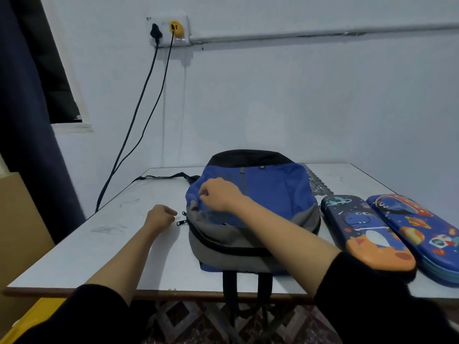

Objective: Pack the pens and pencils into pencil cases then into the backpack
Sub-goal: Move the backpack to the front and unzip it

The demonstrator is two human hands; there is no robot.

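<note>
— What is seen around the work area?

— A wall socket [171, 29] with two black cables [139, 115] hanging from it is seen at the upper left of the frame. A dark curtain [24, 120] and a cardboard box [17, 219] are seen along the left edge. A white table [99, 244] fills the middle.

— Is anything blocked from view?

— The lower front of the backpack [273, 189] is crossed by the right forearm [285, 234]. The near end of the dinosaur pencil case [360, 227] is covered by a black sleeve [372, 294].

— Where is the backpack placed?

— It is laid flat at the centre of the table, with its straps [229, 286] hung over the near edge. Just right of it, the dinosaur pencil case and the planet pencil case [417, 232] are laid side by side, touching, with both lids shut.

— And the hands?

— The blue fabric at the backpack's left edge is pinched by the curled fingers of the right hand [218, 194]. The left hand [161, 217] is curled into a loose fist on the table, just left of the zip pulls [181, 222]. Whether a pull is held cannot be told.
</note>
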